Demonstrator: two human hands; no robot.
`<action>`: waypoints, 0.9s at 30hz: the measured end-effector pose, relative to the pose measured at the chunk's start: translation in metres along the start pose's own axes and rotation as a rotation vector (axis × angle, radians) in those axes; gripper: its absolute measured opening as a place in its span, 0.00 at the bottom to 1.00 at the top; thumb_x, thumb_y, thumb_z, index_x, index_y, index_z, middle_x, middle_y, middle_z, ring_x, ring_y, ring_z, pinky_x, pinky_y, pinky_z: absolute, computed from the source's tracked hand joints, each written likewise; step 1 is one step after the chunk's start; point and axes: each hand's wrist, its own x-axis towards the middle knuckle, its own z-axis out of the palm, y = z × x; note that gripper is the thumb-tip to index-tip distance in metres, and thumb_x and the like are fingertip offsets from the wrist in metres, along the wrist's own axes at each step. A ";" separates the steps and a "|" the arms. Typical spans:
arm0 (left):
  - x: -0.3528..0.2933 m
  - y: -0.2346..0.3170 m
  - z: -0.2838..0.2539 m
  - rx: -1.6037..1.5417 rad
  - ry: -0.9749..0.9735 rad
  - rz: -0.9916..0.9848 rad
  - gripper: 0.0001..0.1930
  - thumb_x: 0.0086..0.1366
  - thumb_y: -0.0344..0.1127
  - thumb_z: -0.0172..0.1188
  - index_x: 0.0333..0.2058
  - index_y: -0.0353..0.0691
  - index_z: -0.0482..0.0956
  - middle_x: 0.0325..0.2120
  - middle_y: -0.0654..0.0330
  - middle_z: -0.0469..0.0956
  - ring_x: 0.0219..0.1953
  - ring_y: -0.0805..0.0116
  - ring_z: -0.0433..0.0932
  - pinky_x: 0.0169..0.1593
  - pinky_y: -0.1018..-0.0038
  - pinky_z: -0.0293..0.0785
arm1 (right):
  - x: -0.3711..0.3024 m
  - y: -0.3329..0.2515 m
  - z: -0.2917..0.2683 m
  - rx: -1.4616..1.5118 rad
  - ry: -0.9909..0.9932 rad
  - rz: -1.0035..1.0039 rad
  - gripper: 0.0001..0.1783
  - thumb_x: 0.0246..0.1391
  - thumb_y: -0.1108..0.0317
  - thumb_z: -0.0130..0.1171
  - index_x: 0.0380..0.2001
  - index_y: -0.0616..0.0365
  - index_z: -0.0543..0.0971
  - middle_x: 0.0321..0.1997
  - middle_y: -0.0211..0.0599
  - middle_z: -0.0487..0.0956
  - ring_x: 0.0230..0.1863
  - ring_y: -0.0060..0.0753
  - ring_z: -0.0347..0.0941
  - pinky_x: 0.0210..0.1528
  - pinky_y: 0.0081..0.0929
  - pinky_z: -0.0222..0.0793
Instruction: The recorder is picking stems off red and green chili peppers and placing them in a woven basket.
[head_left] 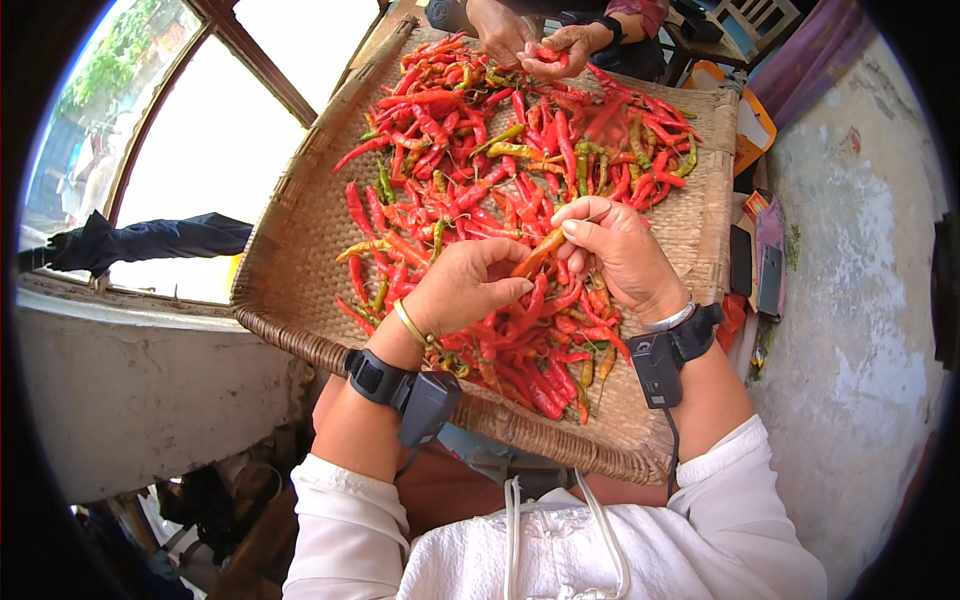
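Observation:
Between my two hands is one orange-red chili pepper (541,252), held above the heap. My left hand (467,287) pinches its lower left end. At the upper right end, the thumb and fingers of my right hand (618,250) close round the stem end. Below lies a broad pile of chili peppers (470,195), mostly red with some green and yellowish ones. They rest on a large woven tray (290,240) with a raised rim. Whether the stem is still attached is hidden by my right fingers.
Across the tray, another person's hands (555,50) hold red peppers over the far edge. A folded dark umbrella (190,240) lies by the window on the left. On the right, a phone (770,280) and an orange box (752,135) sit beside the tray near the worn wall.

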 end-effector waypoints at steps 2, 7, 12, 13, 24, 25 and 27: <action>0.000 0.006 0.000 -0.024 -0.049 0.013 0.14 0.58 0.28 0.56 0.43 0.34 0.70 0.31 0.67 0.74 0.32 0.81 0.73 0.37 0.82 0.72 | -0.003 -0.008 -0.001 0.029 0.034 -0.064 0.06 0.52 0.70 0.51 0.33 0.59 0.74 0.22 0.30 0.75 0.19 0.15 0.69 0.22 0.11 0.65; -0.004 0.015 -0.006 -0.143 0.002 -0.078 0.15 0.59 0.29 0.55 0.45 0.33 0.69 0.30 0.70 0.72 0.31 0.83 0.71 0.35 0.83 0.71 | -0.002 -0.018 -0.020 0.155 0.060 -0.193 0.07 0.53 0.70 0.51 0.34 0.60 0.74 0.23 0.33 0.76 0.20 0.17 0.70 0.24 0.11 0.66; -0.004 0.002 -0.010 0.679 0.351 0.082 0.13 0.50 0.32 0.57 0.36 0.36 0.74 0.23 0.52 0.75 0.25 0.57 0.75 0.30 0.66 0.71 | 0.007 -0.024 -0.031 0.241 0.097 -0.257 0.11 0.54 0.69 0.51 0.40 0.61 0.70 0.27 0.35 0.76 0.26 0.20 0.73 0.26 0.15 0.69; -0.004 0.002 -0.009 0.680 0.352 0.082 0.13 0.50 0.32 0.57 0.36 0.36 0.74 0.23 0.52 0.75 0.25 0.57 0.75 0.30 0.66 0.71 | 0.009 -0.022 -0.032 0.253 0.141 -0.215 0.15 0.54 0.68 0.51 0.44 0.61 0.66 0.30 0.36 0.76 0.28 0.22 0.73 0.28 0.17 0.70; 0.001 -0.015 0.001 1.186 0.007 0.113 0.16 0.47 0.40 0.60 0.36 0.42 0.75 0.30 0.56 0.75 0.39 0.58 0.71 0.43 0.66 0.66 | 0.018 0.040 -0.042 -1.263 -0.077 -0.110 0.12 0.43 0.63 0.57 0.32 0.56 0.79 0.33 0.40 0.74 0.38 0.37 0.71 0.40 0.32 0.67; 0.001 -0.017 0.002 1.244 -0.014 0.050 0.16 0.48 0.40 0.59 0.37 0.42 0.74 0.30 0.56 0.75 0.40 0.58 0.72 0.43 0.66 0.66 | 0.016 0.042 -0.040 -1.441 -0.143 -0.207 0.11 0.41 0.63 0.58 0.31 0.52 0.79 0.31 0.39 0.74 0.39 0.41 0.70 0.43 0.34 0.65; 0.000 -0.016 0.003 1.248 -0.029 0.031 0.16 0.49 0.40 0.59 0.37 0.43 0.74 0.29 0.56 0.75 0.39 0.59 0.73 0.42 0.65 0.67 | 0.013 0.039 -0.034 -1.451 -0.142 -0.158 0.11 0.40 0.62 0.58 0.31 0.50 0.80 0.29 0.39 0.74 0.42 0.43 0.68 0.46 0.35 0.63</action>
